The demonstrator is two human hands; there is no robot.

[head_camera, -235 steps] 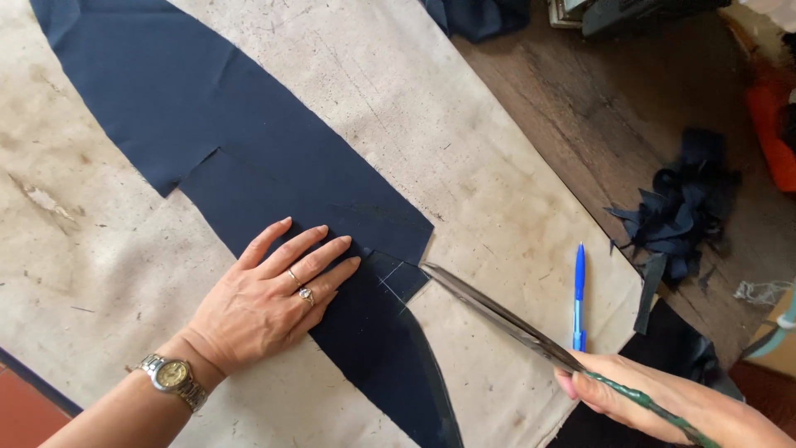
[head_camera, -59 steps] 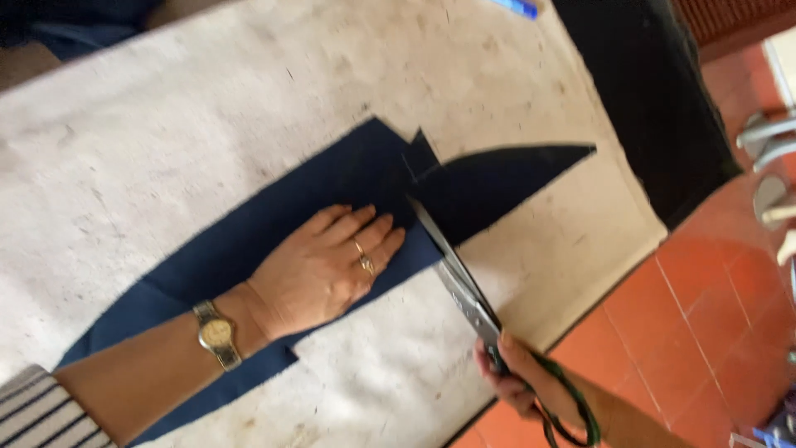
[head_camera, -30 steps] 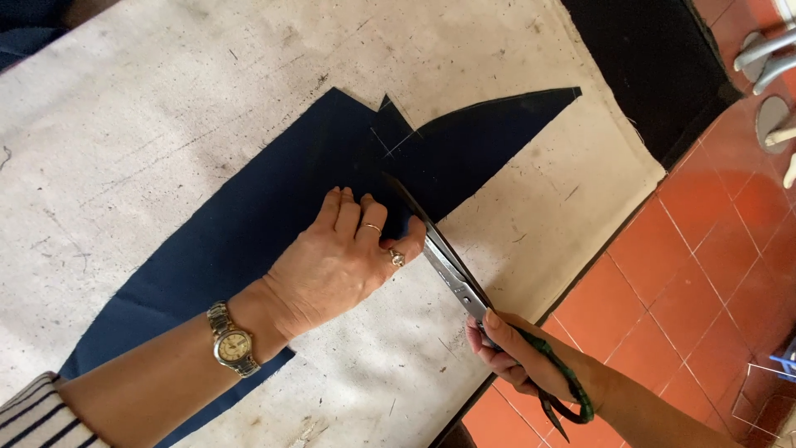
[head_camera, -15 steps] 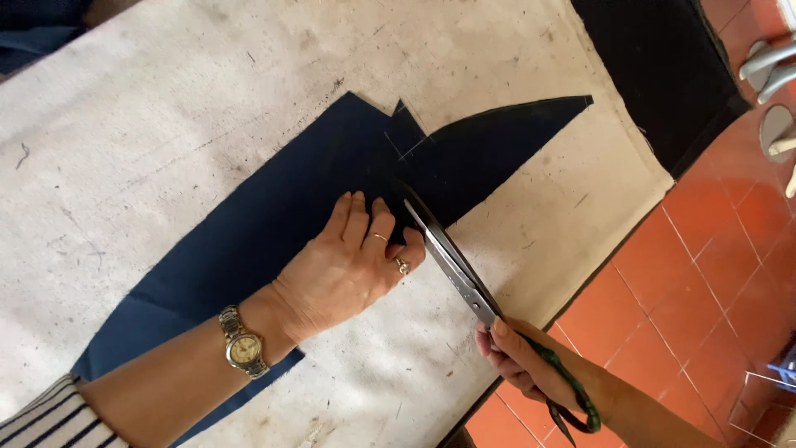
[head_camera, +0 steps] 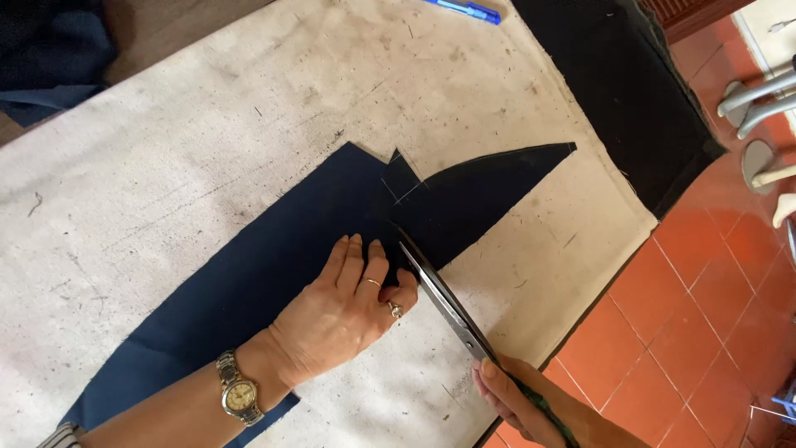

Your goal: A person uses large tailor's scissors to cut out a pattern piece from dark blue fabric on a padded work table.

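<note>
A long piece of navy blue fabric (head_camera: 249, 265) lies flat on a stained off-white cloth-covered table (head_camera: 249, 124), with chalk lines near its notched middle. My left hand (head_camera: 344, 311), wearing rings and a wristwatch, presses flat on the fabric, fingers together. My right hand (head_camera: 518, 398), at the bottom edge, grips the green-handled scissors (head_camera: 444, 303). Their long blades point up-left, the tips on the fabric right beside my left fingers.
A blue pen (head_camera: 464, 10) lies at the table's far edge. Black cloth (head_camera: 622, 83) hangs over the right end of the table. Dark fabric (head_camera: 50, 50) is piled at the top left. Orange floor tiles (head_camera: 705, 315) and pale chair legs (head_camera: 759, 99) are at right.
The view has swung round since the earliest frame. Over the last second my left hand slid slightly along the fabric and the scissor blades stayed beside it, at the cloth's edge.
</note>
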